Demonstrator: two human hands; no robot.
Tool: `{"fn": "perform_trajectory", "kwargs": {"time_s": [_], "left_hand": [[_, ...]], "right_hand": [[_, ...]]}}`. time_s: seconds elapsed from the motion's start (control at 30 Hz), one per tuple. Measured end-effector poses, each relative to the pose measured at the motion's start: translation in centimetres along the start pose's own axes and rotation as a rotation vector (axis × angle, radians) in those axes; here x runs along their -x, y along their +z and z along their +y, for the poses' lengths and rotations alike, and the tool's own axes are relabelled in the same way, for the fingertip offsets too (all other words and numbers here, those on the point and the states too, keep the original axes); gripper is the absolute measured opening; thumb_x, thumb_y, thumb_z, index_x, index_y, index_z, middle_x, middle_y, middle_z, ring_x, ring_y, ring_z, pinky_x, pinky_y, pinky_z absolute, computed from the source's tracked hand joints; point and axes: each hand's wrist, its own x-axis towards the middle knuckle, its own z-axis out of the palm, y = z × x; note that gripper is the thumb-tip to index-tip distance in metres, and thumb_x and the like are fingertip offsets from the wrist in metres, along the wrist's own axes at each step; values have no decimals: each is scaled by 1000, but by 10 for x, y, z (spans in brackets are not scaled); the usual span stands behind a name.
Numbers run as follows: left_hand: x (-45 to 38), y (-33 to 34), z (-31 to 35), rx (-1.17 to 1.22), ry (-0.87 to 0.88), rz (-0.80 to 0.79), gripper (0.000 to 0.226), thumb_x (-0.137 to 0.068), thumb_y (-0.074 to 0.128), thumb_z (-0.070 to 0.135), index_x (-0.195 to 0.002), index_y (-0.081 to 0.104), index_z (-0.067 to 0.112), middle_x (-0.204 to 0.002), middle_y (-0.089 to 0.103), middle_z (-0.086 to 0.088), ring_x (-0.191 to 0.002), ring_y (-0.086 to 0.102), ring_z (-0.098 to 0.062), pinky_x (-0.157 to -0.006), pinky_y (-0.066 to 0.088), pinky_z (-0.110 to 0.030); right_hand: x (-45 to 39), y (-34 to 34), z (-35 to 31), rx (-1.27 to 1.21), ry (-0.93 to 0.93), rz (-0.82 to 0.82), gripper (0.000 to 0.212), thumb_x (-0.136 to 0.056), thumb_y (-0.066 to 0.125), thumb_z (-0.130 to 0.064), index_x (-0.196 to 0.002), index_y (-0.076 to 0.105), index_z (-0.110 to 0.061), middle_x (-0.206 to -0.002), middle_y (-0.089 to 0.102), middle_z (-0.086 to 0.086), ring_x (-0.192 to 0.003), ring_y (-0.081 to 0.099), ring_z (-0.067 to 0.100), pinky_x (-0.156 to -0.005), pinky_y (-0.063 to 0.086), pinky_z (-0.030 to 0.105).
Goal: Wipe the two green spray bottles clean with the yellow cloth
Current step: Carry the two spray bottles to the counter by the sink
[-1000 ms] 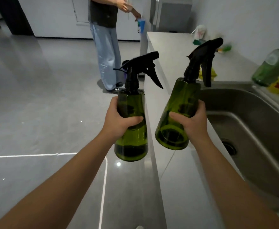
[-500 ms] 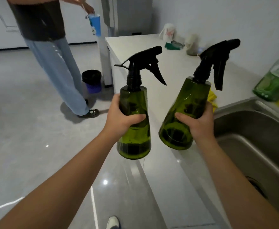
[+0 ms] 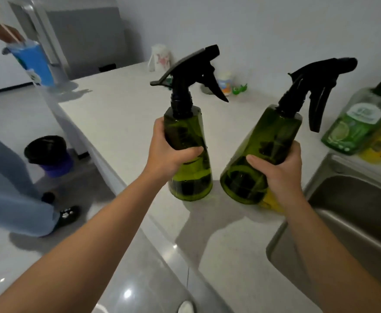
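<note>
From the head camera, the left hand (image 3: 169,152) has its fingers wrapped tight around the middle of one green spray bottle (image 3: 188,154), held upright above the white counter (image 3: 122,114), while the right hand (image 3: 279,170) grips the second bottle (image 3: 261,154), tilted to the right. A scrap of yellow cloth (image 3: 272,203) shows on the counter just behind the right wrist, beside the steel sink (image 3: 352,213).

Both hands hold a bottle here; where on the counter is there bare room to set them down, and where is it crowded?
The counter is bare left of the left bottle, and in front of both bottles beside the sink. Crowded: the soap bottles behind the sink, and small items by the wall.
</note>
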Motion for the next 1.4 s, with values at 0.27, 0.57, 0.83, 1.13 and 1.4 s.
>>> {"fn": "perform_trajectory", "kwargs": {"time_s": [0.27, 0.57, 0.83, 1.13, 1.4], "left_hand": [[-108, 38, -25, -89, 4, -201, 70, -64, 76, 6, -119, 33, 12, -99, 48, 6, -102, 49, -17, -90, 48, -38], [-194, 79, -56, -98, 39, -512, 76, -64, 76, 6, -125, 31, 14, -106, 44, 7, -104, 46, -13, -89, 44, -31], [-230, 97, -66, -66, 70, -675, 83, -64, 77, 10, -130, 28, 17, -120, 46, 2, -111, 44, -14, -98, 42, -36], [-175, 65, -73, -43, 292, -533, 109, -42, 63, 76, -131, 22, 29, -125, 22, 17, -124, 33, -18, -104, 33, -23], [-119, 93, -35, 108, -76, -1125, 113, -27, 79, 59, -126, 34, 30, -132, 47, 2, -120, 49, -18, -100, 43, -37]], "right_hand": [[-67, 13, 17, 59, 31, 170, 60, -63, 75, 0, -107, 38, -19, -92, 51, -16, -83, 52, -5, -63, 48, 5], [-96, 28, 29, 32, 113, 425, 61, -61, 76, -1, -106, 41, -21, -106, 56, 1, -100, 57, 18, -85, 49, 38], [-108, 42, 30, 55, 125, 515, 66, -59, 77, 2, -113, 42, -16, -111, 56, 7, -101, 58, 21, -84, 49, 37], [-87, 28, 13, -10, 138, 427, 83, -40, 85, -13, -115, 48, -9, -101, 62, 3, -93, 63, 18, -76, 52, 35], [-60, 22, -8, -207, 78, 242, 65, -40, 76, -22, -97, 46, -22, -94, 62, -1, -84, 66, 11, -70, 55, 28]]}}
